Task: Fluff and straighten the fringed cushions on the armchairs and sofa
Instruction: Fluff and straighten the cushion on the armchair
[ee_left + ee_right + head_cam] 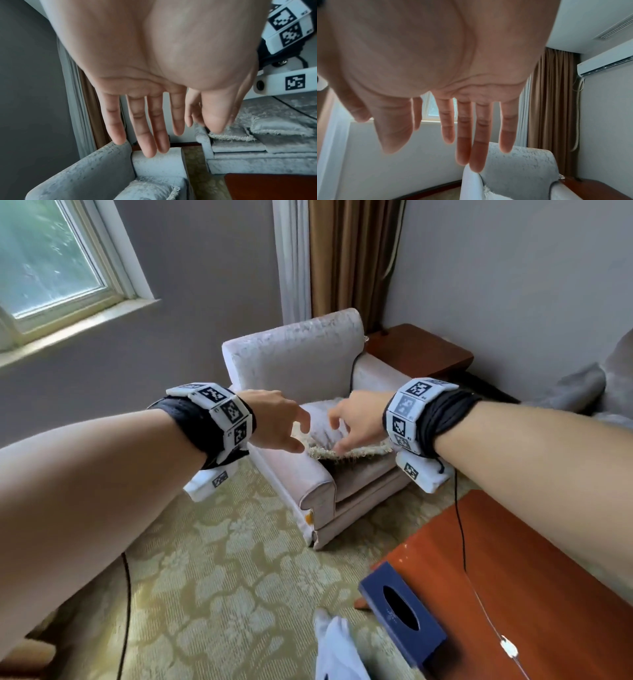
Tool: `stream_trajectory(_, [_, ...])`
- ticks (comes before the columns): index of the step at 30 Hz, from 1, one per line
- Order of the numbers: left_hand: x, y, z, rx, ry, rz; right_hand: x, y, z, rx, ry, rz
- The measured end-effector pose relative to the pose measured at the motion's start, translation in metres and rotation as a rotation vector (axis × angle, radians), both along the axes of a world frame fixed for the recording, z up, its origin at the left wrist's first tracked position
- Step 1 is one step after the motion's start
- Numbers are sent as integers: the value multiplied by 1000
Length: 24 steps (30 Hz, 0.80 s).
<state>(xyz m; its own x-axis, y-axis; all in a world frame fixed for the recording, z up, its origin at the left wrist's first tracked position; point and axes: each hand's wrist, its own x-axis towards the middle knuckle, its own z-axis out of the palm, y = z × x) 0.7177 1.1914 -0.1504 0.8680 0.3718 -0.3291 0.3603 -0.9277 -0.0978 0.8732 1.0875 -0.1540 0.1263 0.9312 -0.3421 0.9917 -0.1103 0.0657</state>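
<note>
A pale armchair (pixel 298 361) stands in the corner. A pale cushion (pixel 325 433) edged with a beige fringe lies flat on its seat. In the head view both arms stretch toward it. My left hand (pixel 296 433) hovers over the cushion's left end and my right hand (pixel 340 433) over its right end. Both hands are empty. In the left wrist view my left hand (pixel 181 135) has straight fingers, with the cushion (pixel 145 192) well below. My right hand (pixel 436 146) also has its fingers spread, above the chair back (pixel 518 169).
A red-brown coffee table (pixel 534 570) with a dark blue tissue box (pixel 400 611) stands at the near right. A wooden side table (pixel 421 350) sits behind the chair. A grey sofa (pixel 257 155) carries more fringed cushions (pixel 278 128). Patterned carpet (pixel 222 577) covers the floor.
</note>
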Motion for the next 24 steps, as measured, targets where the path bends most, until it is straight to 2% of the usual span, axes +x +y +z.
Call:
stream_trajectory(5, [93, 95, -11, 5, 64, 10, 86, 98, -25, -13, 40, -14])
stream_trajectory(9, [156, 159, -20, -46, 48, -11, 154, 169, -34, -43, 38, -21])
stream_trajectory(15, [228, 253, -46, -59, 146, -39, 234, 260, -51, -87, 61, -36])
stream_trajectory(20, [289, 332, -77, -88, 136, -72, 293, 331, -85, -113, 83, -82])
stream_trajectory(24, [329, 388, -97, -137, 108, -51, 331, 385, -95, -129, 77, -88])
